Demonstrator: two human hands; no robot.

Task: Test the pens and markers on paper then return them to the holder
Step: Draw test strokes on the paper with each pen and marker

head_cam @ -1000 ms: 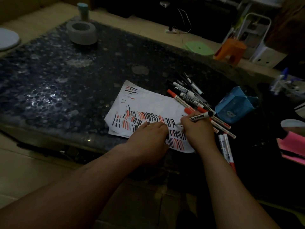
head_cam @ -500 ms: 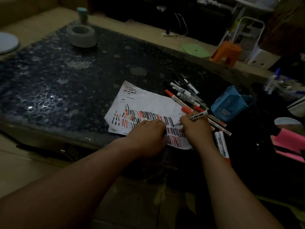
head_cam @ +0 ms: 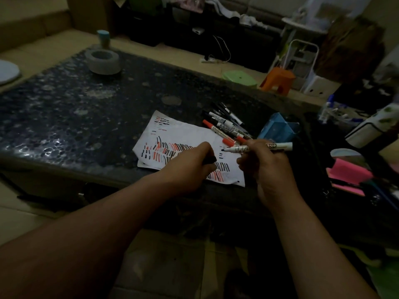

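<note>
1. Now, at the far left of the dark speckled stone table (head_cam: 64,117), a grey ring-shaped roll (head_cam: 102,61) stands well apart from the work.
2. Near the table's front edge lies the white sheet of paper (head_cam: 185,132), streaked with red and black test strokes. The left hand (head_cam: 187,167), pressed flat on it a moment ago, is now lifted and pinches a small black cap (head_cam: 209,160) in curled fingers.
3. Behind the sheet, a loose pile of red and black markers (head_cam: 224,125) lies on the table, outside the holder.
4. The right hand (head_cam: 267,167), earlier writing tip-down on the paper, now grips the white whiteboard marker (head_cam: 280,146) level above the sheet. Its bare black tip points left toward the cap, with a gap between them.
5. Just behind that hand sits the light blue plastic pen holder (head_cam: 278,128). Further right lies a stack of pink sticky notes (head_cam: 349,175).
</note>
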